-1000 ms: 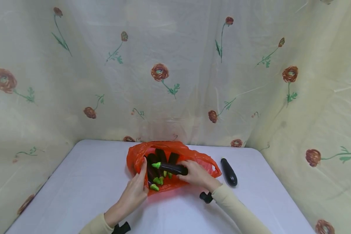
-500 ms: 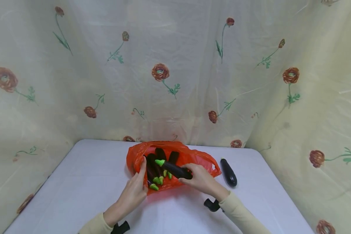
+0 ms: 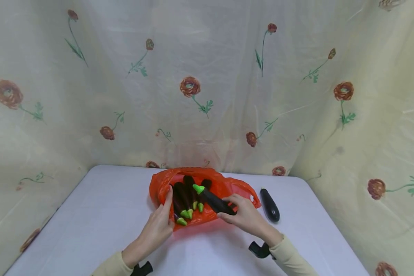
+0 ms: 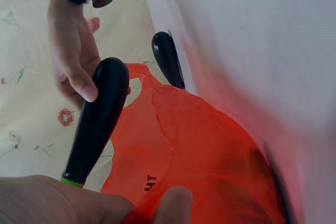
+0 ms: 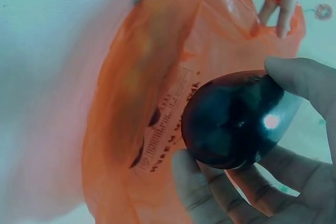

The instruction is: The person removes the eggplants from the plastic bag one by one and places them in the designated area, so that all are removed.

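An orange-red plastic bag (image 3: 234, 186) lies on its side at the far middle of the table, mouth facing the person. Several dark eggplants (image 3: 183, 197) with green stem ends rest inside it. My left hand (image 3: 158, 226) pinches the left edge of the bag's mouth and holds it up. With fingers and thumb, my right hand (image 3: 246, 215) grips another eggplant (image 3: 215, 202) by its thick end, in front of the bag's mouth, its green tip pointing up-left. In the right wrist view that eggplant's glossy rounded end (image 5: 236, 124) faces the camera.
One more eggplant (image 3: 270, 206) lies on the white table (image 3: 100, 214), right of the bag. A flower-printed curtain (image 3: 220, 126) hangs behind and at both sides. Black wrist mounts (image 3: 260, 250) sit below the hands.
My right hand has drawn its eggplant rightward and slightly toward the person, the green tip shifting right and up. The left hand keeps its place at the bag's edge.
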Action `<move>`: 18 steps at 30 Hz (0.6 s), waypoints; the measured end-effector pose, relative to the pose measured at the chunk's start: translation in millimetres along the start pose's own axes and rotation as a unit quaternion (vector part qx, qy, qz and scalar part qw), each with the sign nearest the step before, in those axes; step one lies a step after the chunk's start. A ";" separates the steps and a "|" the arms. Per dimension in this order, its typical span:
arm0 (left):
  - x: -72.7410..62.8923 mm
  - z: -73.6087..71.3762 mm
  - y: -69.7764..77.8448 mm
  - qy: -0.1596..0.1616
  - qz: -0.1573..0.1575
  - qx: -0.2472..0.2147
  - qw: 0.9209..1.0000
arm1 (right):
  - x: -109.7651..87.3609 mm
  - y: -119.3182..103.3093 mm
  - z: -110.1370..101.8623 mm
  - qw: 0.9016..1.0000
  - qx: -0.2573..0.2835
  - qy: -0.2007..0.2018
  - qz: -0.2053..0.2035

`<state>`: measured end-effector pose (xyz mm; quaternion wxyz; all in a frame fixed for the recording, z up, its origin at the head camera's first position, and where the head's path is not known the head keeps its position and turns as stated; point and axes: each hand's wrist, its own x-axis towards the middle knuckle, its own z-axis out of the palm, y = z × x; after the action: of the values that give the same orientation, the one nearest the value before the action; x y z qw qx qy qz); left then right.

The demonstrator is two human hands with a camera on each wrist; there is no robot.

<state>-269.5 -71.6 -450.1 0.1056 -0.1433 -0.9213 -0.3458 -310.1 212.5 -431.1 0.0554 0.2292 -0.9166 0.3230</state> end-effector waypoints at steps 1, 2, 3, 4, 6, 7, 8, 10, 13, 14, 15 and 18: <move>0.1 0.2 0.0 0.001 0.000 0.000 1.000 | -1.0 -0.5 -2.5 1.000 0.003 0.006 0.002; 0.3 0.3 -0.1 0.002 0.001 0.000 1.000 | -2.3 -0.4 -5.1 1.000 0.004 0.011 0.005; 0.6 0.5 -0.1 0.001 0.000 0.001 1.000 | -3.5 -0.4 -7.9 1.000 0.006 0.014 0.010; 0.7 0.5 -0.2 0.002 0.000 0.001 1.000 | -4.8 0.0 -10.6 1.000 0.007 0.017 0.016; 1.4 0.7 -0.3 0.003 0.001 0.003 1.000 | -7.2 0.8 -16.5 0.999 0.011 0.021 0.031; 1.5 0.8 -0.5 0.004 0.002 0.004 1.000 | -8.4 1.3 -19.4 0.999 0.013 0.024 0.040; 1.6 0.7 -0.5 0.004 0.004 0.004 1.000 | -9.6 2.3 -21.9 0.998 0.012 0.027 0.050; 1.8 0.8 -1.0 0.005 0.006 0.003 1.000 | -11.7 4.4 -26.6 0.997 0.013 0.033 0.063; 1.7 1.2 -1.6 0.001 0.006 -0.001 1.000 | -15.2 7.8 -32.2 0.996 0.020 0.040 0.083; 1.6 1.4 -1.7 -0.001 0.005 -0.002 1.000 | -16.2 9.0 -33.8 0.995 0.021 0.042 0.087; 1.4 1.7 -2.0 -0.004 0.003 -0.003 1.000 | -16.9 10.3 -35.2 0.995 0.022 0.045 0.088; 1.1 2.0 -1.8 -0.010 -0.003 -0.007 1.000 | -19.0 14.3 -39.9 0.994 0.026 0.056 0.090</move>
<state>-271.3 -71.4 -452.4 0.0947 -0.1447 -0.9204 -0.3508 -301.5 254.2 -412.6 0.0708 0.1285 -0.9204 0.3625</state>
